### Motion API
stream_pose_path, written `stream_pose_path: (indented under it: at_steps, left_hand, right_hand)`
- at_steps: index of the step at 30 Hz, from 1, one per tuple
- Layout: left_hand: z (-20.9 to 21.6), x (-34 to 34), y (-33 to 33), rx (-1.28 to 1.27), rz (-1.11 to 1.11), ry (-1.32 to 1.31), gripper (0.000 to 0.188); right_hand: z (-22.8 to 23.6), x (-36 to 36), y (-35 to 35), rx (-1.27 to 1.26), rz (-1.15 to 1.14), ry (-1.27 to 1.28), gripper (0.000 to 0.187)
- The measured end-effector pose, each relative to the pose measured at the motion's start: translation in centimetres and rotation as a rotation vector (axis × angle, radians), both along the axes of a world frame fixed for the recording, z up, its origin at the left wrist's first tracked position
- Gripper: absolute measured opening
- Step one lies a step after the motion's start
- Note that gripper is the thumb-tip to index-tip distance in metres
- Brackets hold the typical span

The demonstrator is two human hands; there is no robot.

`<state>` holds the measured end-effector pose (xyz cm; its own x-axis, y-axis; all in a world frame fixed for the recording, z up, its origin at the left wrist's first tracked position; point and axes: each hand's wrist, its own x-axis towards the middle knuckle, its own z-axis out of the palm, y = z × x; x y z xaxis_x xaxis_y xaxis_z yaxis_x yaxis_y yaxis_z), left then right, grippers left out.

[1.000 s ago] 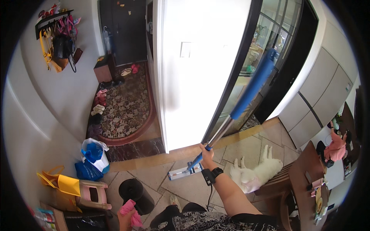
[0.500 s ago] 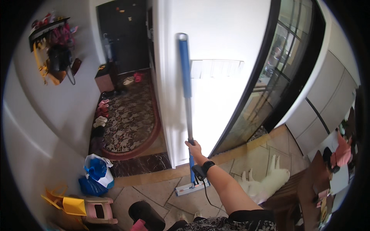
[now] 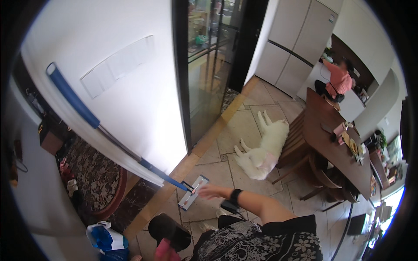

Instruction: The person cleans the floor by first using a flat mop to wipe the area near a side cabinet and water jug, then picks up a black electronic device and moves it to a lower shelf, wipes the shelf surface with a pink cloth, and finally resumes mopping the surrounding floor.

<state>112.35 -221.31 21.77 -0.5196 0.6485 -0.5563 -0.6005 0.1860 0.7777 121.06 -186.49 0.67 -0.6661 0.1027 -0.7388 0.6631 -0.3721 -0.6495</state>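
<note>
A flat mop (image 3: 156, 172) with a blue-and-grey handle stands tilted, its upper end by the white wall's corner. Its flat rectangular head (image 3: 186, 203) rests on the floor tiles. My right hand (image 3: 210, 191) appears just right of the mop head, fingers stretched out, slightly blurred and holding nothing. A black band circles that wrist, with a small dark device beside it. I cannot make out my left hand. At the lower edge is a dark cylindrical object (image 3: 169, 230) with a pink part (image 3: 166, 250); what holds it is hidden.
A white dog (image 3: 263, 150) lies on the tiles beside a wooden chair and the brown table (image 3: 333, 139). Farther back, a person in a pink top (image 3: 339, 80) sits near a counter. A blue-and-white bag (image 3: 106, 237) stands lower left, near the patterned rug (image 3: 93, 174).
My right hand has let go of the mop handle. The view has swung right, bringing in the table and more of the seated person. The mop now appears more tilted.
</note>
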Motion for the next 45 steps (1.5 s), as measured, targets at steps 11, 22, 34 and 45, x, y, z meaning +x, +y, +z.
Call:
stream_pose_path:
  at_steps: [11,22,34,45]
  left_hand:
    - [-6.9,-1.3,16.4,-0.031,-0.213,0.284,0.029]
    - [-3.5,4.2,43.5,0.162,-0.269,0.143,0.034]
    - [-5.9,3.5,74.9,0.204,-0.557,0.183,0.018]
    - [-2.5,2.9,101.4,0.284,-0.850,0.042,0.031]
  right_hand:
    - [-2.2,29.5,4.5,-0.168,-0.890,-0.262,0.018]
    - [5.4,26.4,21.8,-0.200,-0.716,0.176,0.037]
    - [15.9,13.8,44.4,-0.095,-0.482,0.686,0.071]
    - [16.5,9.4,66.1,0.331,-1.002,0.506,0.035]
